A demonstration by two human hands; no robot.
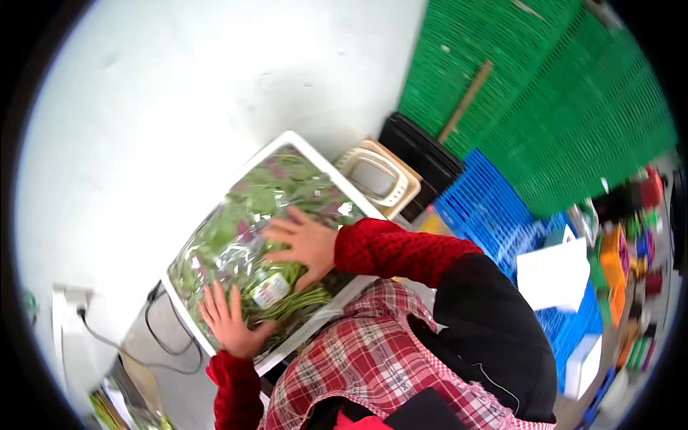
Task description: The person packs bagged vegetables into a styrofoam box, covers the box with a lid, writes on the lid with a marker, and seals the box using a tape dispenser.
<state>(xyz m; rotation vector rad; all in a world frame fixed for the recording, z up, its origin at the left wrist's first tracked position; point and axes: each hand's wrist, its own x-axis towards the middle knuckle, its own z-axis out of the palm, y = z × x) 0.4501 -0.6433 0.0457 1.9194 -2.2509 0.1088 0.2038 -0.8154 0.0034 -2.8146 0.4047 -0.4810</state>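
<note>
My left hand [233,326] lies with fingers spread on the clear plastic over bagged leafy greens [247,215] near the box's lower left side. Farther right, my right hand [307,244] is also spread flat on the bags, its fingers pointing left. Green and purplish leaves fill most of the white box [331,170], which looks like foam. Between my hands a white label [271,290] shows on one bag, beside a bunch of green stems [297,304]. Neither hand grips anything.
A white wall [165,107] rises behind the box. Beside it stand a beige basket [373,175] and a black crate [419,154]. Blue crates [487,193] and green mesh panels [530,93] are to the right. A cable [154,364] hangs from a wall socket at lower left.
</note>
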